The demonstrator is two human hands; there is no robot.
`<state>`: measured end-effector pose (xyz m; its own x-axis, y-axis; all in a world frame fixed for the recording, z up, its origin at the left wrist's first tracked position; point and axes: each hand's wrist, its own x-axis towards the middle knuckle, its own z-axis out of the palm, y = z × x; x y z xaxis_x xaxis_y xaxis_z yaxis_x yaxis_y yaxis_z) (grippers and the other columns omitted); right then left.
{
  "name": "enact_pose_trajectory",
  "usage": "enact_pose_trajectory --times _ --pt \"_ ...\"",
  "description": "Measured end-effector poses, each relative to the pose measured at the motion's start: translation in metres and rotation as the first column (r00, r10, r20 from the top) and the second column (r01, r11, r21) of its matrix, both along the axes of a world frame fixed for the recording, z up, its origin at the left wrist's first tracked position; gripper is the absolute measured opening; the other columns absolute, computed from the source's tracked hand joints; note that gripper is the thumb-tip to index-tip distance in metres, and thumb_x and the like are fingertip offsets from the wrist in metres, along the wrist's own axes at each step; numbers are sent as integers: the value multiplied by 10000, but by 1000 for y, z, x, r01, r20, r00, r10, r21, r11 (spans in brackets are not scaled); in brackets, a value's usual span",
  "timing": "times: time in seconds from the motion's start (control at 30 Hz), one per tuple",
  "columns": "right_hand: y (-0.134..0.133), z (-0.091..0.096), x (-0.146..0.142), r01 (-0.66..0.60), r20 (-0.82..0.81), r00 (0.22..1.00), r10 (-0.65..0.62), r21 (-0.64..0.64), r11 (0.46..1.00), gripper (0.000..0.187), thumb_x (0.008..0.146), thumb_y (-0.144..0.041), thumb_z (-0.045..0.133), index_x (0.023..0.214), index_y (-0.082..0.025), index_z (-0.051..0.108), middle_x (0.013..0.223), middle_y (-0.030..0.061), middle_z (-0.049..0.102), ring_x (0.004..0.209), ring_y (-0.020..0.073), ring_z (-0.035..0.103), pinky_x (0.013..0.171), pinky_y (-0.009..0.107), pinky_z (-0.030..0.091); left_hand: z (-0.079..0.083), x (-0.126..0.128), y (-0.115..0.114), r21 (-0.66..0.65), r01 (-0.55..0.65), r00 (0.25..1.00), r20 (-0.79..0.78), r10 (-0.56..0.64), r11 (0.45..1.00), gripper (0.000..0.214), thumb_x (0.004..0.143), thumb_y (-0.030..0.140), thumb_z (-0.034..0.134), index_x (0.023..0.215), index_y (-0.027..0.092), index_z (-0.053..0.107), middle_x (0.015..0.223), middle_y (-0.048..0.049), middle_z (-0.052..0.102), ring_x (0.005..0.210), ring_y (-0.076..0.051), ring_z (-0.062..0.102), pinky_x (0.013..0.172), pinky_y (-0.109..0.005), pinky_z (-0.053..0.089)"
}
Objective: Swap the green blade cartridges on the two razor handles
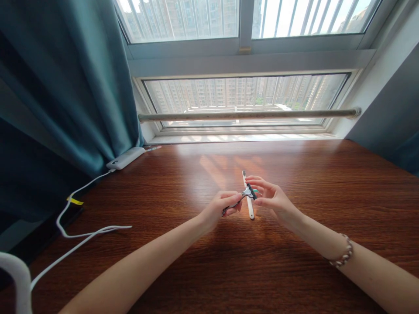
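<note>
A razor (pixel 247 192) with a silvery neck and a dark head is held above the table. My left hand (pixel 227 201) is closed around its handle, whose dark end sticks out below the fingers. At the other end, my right hand (pixel 270 195) has its thumb and fingertips at the two ends of the razor's head. A small green bit shows between those fingers; I cannot make out what it is. Beneath the razor, a white toothbrush (pixel 251 211) lies on the wooden table, bristles pointing away from me, its middle partly hidden.
The brown wooden table (pixel 183 174) reaches to the window (pixel 245 98), with a metal rail (pixel 242 115) across it. On the left are a white power strip (pixel 126 158), a white cable (pixel 81 235) and a blue curtain (pixel 75 78). A white curved tube (pixel 19 270) stands at lower left.
</note>
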<state>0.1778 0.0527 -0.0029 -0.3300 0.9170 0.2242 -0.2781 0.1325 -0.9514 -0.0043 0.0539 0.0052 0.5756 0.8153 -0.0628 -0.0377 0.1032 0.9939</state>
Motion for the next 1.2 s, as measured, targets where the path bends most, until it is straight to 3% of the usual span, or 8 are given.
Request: enact_pose_trajectory --times 0.43,0.73,0.9,1.2 --pt "1 -2 -1 -23 -23 999 23 -11 1000 381 592 -234 749 954 -273 636 1129 16 470 939 160 496 833 307 399 3 2 -3 -12 -6 1000 4 7 1000 393 769 442 482 504 160 417 435 43 312 453 -80 237 479 -269 135" --pt "-3 2 -3 -11 -72 997 8 -45 999 272 576 -269 757 800 -240 603 924 2 539 873 155 505 787 286 392 0 0 -1 -57 -9 1000 -25 7 998 395 762 459 466 502 168 402 429 46 285 441 -79 204 474 -275 121" --pt "-4 3 -2 -89 -33 996 86 -119 989 459 578 -232 751 1005 -262 585 892 7 588 838 158 526 752 289 393 0 0 -1 -80 30 1000 4 -30 996 386 774 432 459 502 162 417 416 49 281 420 -72 187 471 -284 116" --pt "0 -1 1 -85 -116 991 72 -116 990 392 610 -238 732 988 -245 627 922 18 640 915 178 543 865 335 374 -6 -4 2 -103 -17 999 34 21 995 388 806 418 444 519 159 405 417 54 265 416 -68 188 450 -277 107"
